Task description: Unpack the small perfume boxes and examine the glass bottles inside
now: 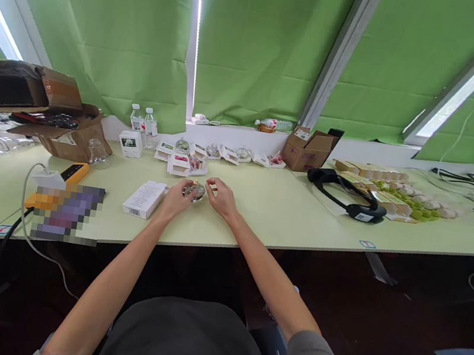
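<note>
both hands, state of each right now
Left hand: holding the round gold-topped ornament.
Right hand: partly curled beside it; grip cannot be told.

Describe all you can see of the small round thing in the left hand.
The small round thing looks shiny and see-through, like glass or clear plastic, with a gold-coloured piece at its top and darker mottling. The left hand holds its left side, partly covering it. The right hand is close on its right; contact is unclear. It is right of the white box.

The head view looks forward and down at the table (292, 213).
</note>
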`<control>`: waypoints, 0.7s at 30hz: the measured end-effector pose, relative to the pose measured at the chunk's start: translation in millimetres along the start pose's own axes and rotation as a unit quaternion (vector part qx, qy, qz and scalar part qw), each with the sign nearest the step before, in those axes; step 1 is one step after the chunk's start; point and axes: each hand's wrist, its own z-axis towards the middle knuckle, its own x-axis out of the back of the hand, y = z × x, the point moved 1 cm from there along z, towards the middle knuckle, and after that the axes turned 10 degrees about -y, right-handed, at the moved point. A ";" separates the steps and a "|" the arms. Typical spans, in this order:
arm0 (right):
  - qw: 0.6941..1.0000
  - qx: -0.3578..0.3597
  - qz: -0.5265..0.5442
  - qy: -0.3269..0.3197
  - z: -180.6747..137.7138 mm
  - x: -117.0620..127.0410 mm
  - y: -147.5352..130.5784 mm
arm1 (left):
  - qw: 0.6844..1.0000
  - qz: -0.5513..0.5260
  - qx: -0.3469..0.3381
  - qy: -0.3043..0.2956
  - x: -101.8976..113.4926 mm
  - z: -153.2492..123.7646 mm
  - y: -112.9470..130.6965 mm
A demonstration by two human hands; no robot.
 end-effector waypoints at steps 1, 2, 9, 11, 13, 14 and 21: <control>1.000 -0.002 0.002 -0.003 0.0 0.0 -0.6 | 1.000 -0.001 -0.002 -0.004 0.3 -0.4 0.8; 1.000 -0.005 0.002 -0.006 0.1 0.0 -1.2 | 1.000 -0.003 -0.003 -0.008 0.5 -0.9 1.7; 0.999 -0.020 -0.009 -0.034 -0.3 0.9 -6.1 | 0.999 -0.002 -0.003 -0.040 2.2 -3.9 9.5; 0.999 -0.021 -0.008 -0.038 -0.5 0.8 -7.1 | 0.999 0.001 0.000 -0.048 2.3 -4.4 11.6; 0.999 -0.018 -0.005 -0.042 -0.6 0.5 -7.7 | 0.998 0.005 0.002 -0.055 2.3 -4.7 13.3; 0.999 -0.015 -0.003 -0.042 -0.6 0.3 -7.9 | 0.998 0.007 0.002 -0.058 2.3 -4.8 14.1; 1.000 -0.008 -0.002 -0.030 -1.1 -1.0 -8.5 | 0.997 0.023 -0.014 -0.071 2.9 -8.3 20.9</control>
